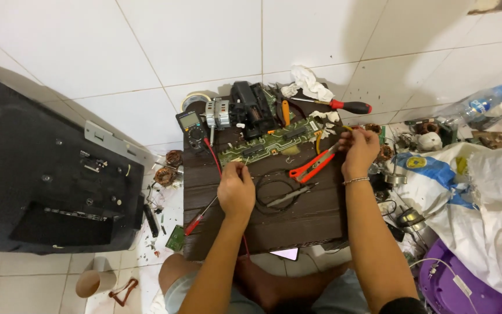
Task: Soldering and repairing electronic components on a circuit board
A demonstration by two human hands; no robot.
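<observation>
While one green circuit board (268,142) lies between them, both hands, left (236,189) and right (358,148), pinch probe leads.

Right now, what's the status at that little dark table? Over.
Left hand fisted on red probe lead. Right hand pinching yellow wire at green circuit board. Orange pliers lie between.

A long green circuit board (268,141) lies flat on the dark wooden table, tilted so its right end points toward two o'clock. A red probe lead (214,158) runs from it toward seven o'clock. Orange-handled pliers (312,167) lie at four o'clock of the board.
</observation>
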